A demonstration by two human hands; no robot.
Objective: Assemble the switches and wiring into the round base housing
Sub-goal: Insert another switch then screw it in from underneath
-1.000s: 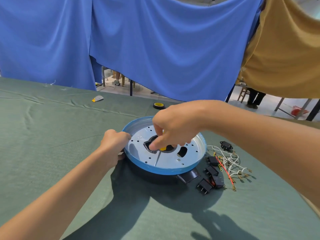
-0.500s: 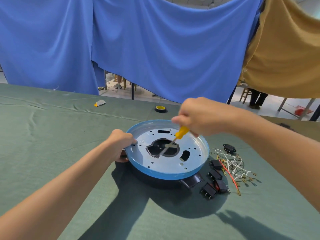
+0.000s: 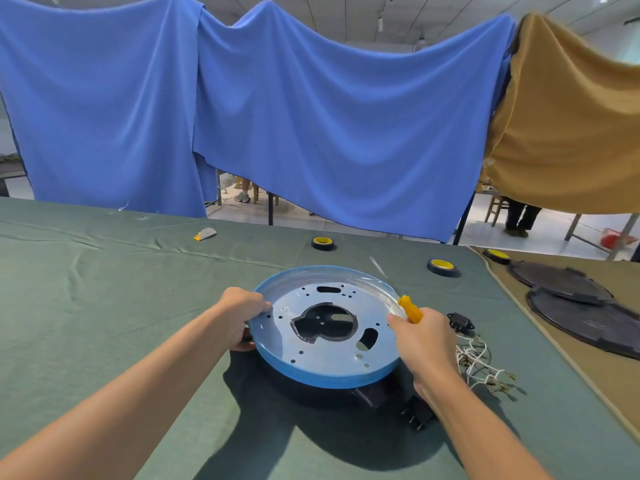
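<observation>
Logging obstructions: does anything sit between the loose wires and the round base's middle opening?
Yes: the right hand, gripping a yellow screwdriver, is at the base's right rim, between the wires and the opening. Nothing else visible does.

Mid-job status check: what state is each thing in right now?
Round base housing: resting on the table
Left hand: grips the housing's left rim
Right hand: holds the screwdriver
Screwdriver: handle up, shaft hidden
Wires: loose on the table, unattached
Switches: on the table, not fitted
</observation>
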